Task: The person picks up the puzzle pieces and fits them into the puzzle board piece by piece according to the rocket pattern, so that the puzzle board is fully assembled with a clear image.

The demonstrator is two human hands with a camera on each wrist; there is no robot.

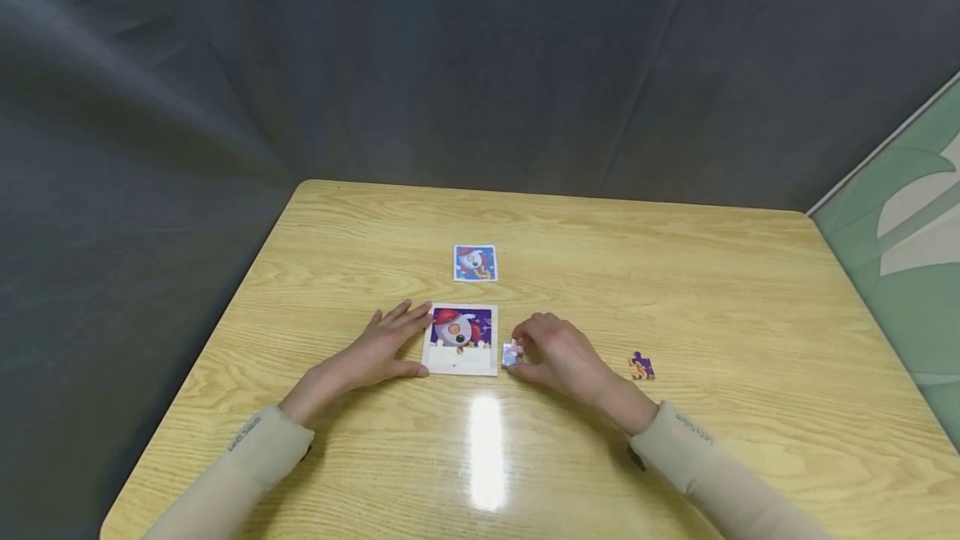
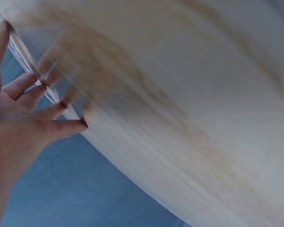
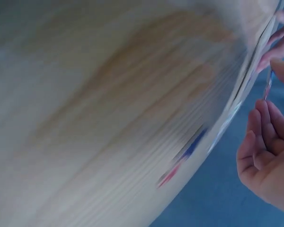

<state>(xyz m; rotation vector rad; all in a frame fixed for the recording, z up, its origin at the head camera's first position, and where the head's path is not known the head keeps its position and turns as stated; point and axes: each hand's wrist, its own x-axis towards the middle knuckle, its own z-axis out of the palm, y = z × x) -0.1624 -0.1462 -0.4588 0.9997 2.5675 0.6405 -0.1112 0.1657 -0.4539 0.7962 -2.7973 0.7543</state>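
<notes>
A white puzzle tray [image 1: 476, 362] lies on the table, its upper half filled with a picture of a grey and red cartoon figure on purple; its lower half shows bare white. With fingers spread, my left hand [image 1: 375, 352] touches the tray's left border. In the left wrist view those fingertips [image 2: 83, 125] rest at the tray's edge. Just right of the tray, my right hand [image 1: 562, 361] pinches a light-coloured puzzle piece [image 1: 512, 354] between thumb and finger. That piece [image 3: 268, 86] appears edge-on in the right wrist view, apart from the tabletop.
Behind the tray lies a small square picture card [image 1: 475, 263] of a similar figure. A purple and orange puzzle piece [image 1: 642, 366] sits right of my right hand. Dark cloth [image 1: 480, 65] hangs beyond the wooden table's [image 1: 712, 290] back edge; a green patterned panel [image 1: 915, 232] stands at the right.
</notes>
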